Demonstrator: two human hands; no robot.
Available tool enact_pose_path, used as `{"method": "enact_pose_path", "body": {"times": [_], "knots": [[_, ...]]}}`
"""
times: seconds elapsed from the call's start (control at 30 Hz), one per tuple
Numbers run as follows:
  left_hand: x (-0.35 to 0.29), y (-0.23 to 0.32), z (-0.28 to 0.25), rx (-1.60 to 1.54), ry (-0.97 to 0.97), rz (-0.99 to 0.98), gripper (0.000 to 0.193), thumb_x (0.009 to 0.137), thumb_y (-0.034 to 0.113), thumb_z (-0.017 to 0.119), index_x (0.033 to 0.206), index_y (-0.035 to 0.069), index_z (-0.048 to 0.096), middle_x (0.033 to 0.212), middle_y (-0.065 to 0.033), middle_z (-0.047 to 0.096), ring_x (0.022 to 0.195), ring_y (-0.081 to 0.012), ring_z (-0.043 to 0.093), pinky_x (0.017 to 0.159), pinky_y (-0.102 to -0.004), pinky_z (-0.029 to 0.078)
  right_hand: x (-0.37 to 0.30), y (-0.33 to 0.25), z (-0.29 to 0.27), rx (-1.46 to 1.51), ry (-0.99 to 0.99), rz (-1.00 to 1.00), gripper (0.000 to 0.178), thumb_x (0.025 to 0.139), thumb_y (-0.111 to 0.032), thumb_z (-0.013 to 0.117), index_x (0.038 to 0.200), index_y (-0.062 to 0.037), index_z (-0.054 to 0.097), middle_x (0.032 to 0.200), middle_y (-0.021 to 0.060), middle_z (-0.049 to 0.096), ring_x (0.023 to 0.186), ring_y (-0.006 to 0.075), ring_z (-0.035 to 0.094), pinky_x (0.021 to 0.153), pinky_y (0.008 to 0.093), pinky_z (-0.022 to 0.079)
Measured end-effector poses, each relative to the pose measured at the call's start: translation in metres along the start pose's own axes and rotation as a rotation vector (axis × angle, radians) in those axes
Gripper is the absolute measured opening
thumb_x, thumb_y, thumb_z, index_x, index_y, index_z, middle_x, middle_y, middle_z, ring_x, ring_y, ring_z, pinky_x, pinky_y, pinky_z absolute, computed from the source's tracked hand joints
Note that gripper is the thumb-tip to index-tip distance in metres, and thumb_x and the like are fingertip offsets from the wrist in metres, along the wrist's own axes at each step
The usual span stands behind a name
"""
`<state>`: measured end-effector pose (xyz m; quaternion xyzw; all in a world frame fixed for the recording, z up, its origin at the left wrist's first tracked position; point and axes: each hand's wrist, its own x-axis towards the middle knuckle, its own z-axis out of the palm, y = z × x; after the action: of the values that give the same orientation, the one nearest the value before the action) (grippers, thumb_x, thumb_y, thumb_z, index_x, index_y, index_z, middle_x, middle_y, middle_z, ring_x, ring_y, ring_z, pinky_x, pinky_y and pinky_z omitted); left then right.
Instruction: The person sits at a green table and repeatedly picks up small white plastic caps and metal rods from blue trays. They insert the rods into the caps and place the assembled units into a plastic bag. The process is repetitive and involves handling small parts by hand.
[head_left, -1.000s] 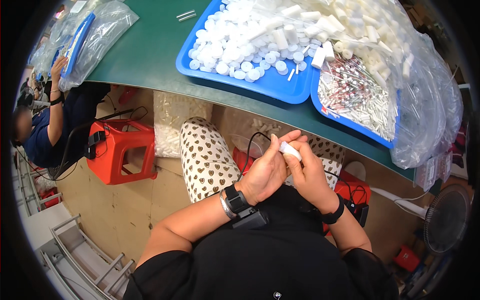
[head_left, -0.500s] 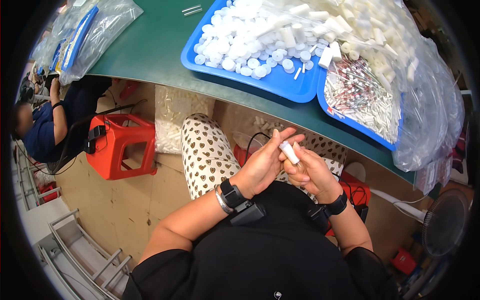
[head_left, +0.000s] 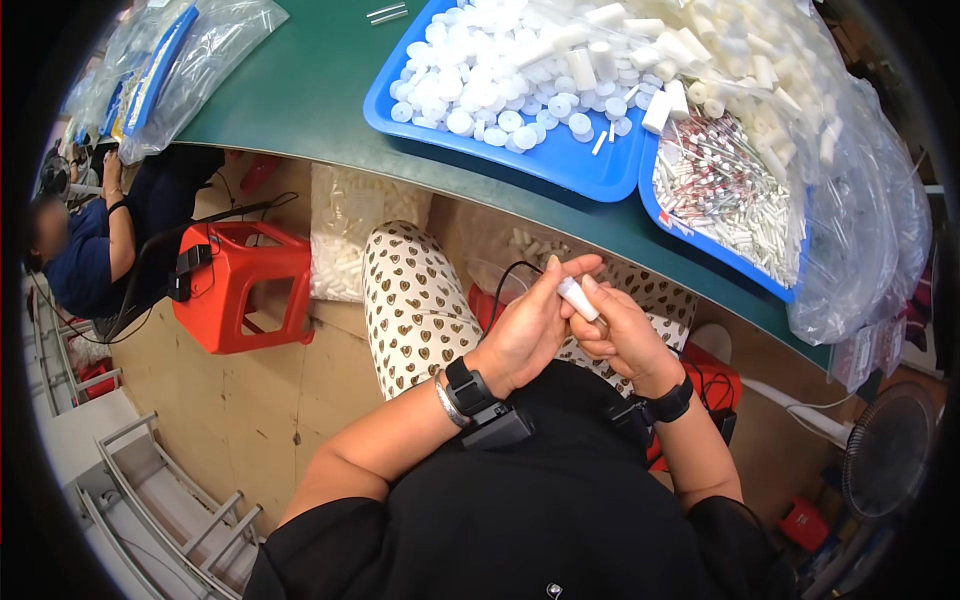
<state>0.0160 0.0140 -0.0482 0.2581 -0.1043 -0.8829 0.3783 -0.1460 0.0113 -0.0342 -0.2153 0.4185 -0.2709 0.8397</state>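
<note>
Left hand [head_left: 530,332] loosely spread, mid-frame.
Pinching a tilted white cylinder [head_left: 578,299], right of centre, between thumb and fingers of right hand [head_left: 626,336]; touching the left hand or just beside, cannot tell. Apparently mid-handling; seems to call next for a steady pinch.

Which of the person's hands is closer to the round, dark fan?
Right. In the picture, the right hand is above and left of the round, dark fan; the left hand is farther left, farther away.
</note>
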Motion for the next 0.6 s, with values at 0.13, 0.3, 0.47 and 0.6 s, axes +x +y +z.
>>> {"method": "enact_pose_path", "body": {"times": [0.13,0.3,0.47,0.6], "knots": [[0.001,0.001,-0.003,0.07,-0.016,-0.002,0.063,0.107,0.051,0.024,0.148,0.004,0.036,0.153,-0.0149,0.036,0.137,-0.0249,0.041,0.113,-0.0429,0.034,0.001,0.004,-0.008,0.171,-0.097,0.051,0.046,0.108,-0.04,0.034,0.1,-0.0015,0.057,0.06,-0.0037,0.042,0.038,0.0023,0.027,0.037,0.0189,0.024],[0.002,-0.006,-0.007,0.128,-0.017,0.014,0.06,0.107,0.048,0.027,0.146,0.004,0.038,0.149,-0.014,0.04,0.139,-0.0255,0.038,0.114,-0.0421,0.034,0.006,0.012,-0.014,0.378,-0.152,0.138,0.045,0.108,-0.039,0.033,0.099,-0.0011,0.056,0.059,-0.0059,0.042,0.037,0.0016,0.029,0.036,0.0187,0.024],[-0.004,-0.018,-0.009,0.098,-0.007,0.077,0.058,0.107,0.047,0.03,0.146,0.005,0.038,0.148,-0.0114,0.04,0.142,-0.0257,0.034,0.115,-0.0425,0.033,0.009,0.026,-0.016,0.549,-0.163,0.205,0.044,0.108,-0.038,0.033,0.099,-0.001,0.054,0.058,-0.0077,0.041,0.036,0.0008,0.029,0.036,0.0185,0.024],[-0.006,-0.012,-0.006,0.034,-0.054,0.045,0.061,0.106,0.048,0.029,0.149,0.005,0.034,0.152,-0.0102,0.035,0.143,-0.0264,0.032,0.117,-0.0439,0.03,0.009,0.028,-0.018,0.643,-0.256,0.185,0.044,0.108,-0.038,0.031,0.1,-0.0009,0.054,0.057,-0.0073,0.041,0.034,0.0011,0.028,0.035,0.0186,0.023]]}}
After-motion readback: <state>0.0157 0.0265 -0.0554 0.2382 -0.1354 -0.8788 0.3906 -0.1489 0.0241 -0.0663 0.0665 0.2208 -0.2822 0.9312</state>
